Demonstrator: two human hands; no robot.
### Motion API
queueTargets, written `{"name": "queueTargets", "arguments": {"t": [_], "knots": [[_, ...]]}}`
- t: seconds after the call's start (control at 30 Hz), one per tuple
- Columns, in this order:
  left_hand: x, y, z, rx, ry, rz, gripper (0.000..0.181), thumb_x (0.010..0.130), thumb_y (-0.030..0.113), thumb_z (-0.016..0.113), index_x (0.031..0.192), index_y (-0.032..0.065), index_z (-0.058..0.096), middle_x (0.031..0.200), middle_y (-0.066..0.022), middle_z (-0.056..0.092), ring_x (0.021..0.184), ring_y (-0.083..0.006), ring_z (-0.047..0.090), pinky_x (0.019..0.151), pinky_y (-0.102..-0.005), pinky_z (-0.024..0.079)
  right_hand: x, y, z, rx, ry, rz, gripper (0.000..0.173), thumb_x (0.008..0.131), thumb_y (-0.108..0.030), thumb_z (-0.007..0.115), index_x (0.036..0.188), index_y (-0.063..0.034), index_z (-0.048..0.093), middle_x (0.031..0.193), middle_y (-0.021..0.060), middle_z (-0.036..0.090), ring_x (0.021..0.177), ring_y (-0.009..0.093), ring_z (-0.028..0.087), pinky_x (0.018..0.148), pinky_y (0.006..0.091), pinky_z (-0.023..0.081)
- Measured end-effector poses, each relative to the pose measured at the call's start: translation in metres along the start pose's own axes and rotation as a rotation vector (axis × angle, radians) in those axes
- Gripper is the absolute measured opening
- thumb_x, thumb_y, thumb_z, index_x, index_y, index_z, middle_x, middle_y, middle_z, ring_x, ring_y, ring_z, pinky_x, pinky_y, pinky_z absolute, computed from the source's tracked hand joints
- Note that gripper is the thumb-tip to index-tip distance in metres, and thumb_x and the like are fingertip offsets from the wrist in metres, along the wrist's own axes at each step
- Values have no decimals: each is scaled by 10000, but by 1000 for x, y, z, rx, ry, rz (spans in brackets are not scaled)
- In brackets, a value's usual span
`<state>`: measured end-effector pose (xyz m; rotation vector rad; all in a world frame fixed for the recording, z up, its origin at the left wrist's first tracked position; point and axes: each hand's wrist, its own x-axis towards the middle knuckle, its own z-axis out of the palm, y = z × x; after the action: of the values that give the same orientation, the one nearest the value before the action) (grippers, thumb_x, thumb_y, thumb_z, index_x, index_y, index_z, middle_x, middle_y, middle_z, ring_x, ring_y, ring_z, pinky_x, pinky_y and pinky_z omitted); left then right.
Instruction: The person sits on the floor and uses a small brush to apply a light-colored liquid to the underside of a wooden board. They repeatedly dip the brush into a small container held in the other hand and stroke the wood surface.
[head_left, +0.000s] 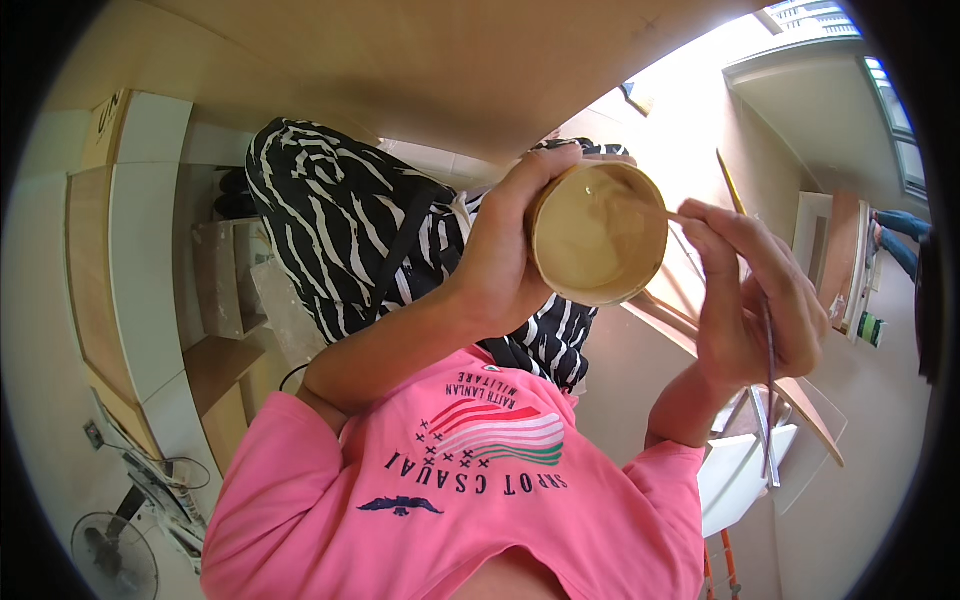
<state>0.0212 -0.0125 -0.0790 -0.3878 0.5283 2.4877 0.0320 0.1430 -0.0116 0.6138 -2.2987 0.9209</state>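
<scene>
My left hand is wrapped around a small round cup, its open mouth tilted towards me. Inside lies a smooth, cream-coloured liquid that looks like paint. Between thumb and forefinger, my right hand pinches a thin stick, whose far end reaches over the rim into the cup and looks blurred. A slim artist's brush with a pointed tip is also held among my right fingers, its dark handle running down past the palm. Both hands are above my lap, in front of patterned black-and-white trousers.
A broad brown wooden panel spans close overhead in the view. Cabinet carcasses stand at left, with a fan below. Boards and an orange ladder are at lower right. Another person's legs show far right.
</scene>
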Motion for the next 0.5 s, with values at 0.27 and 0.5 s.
{"name": "queueTargets", "arguments": {"t": [0.27,0.5], "knots": [[-2,9,-1,1,12,13,388,956,341,476,1128,18,606,1086,-81,636,1019,-163,616,918,-324,482,-4,-3,-8,128,-148,-33,194,684,129,722,860,78,657,726,162,701,620,216,686,567,274,528],[-3,12,-5,-28,-43,22,403,961,337,466,1154,5,591,1102,-86,625,1033,-168,605,928,-322,474,12,-5,13,182,-203,-156,139,747,97,705,875,71,660,718,161,701,615,219,696,583,281,558]]}}
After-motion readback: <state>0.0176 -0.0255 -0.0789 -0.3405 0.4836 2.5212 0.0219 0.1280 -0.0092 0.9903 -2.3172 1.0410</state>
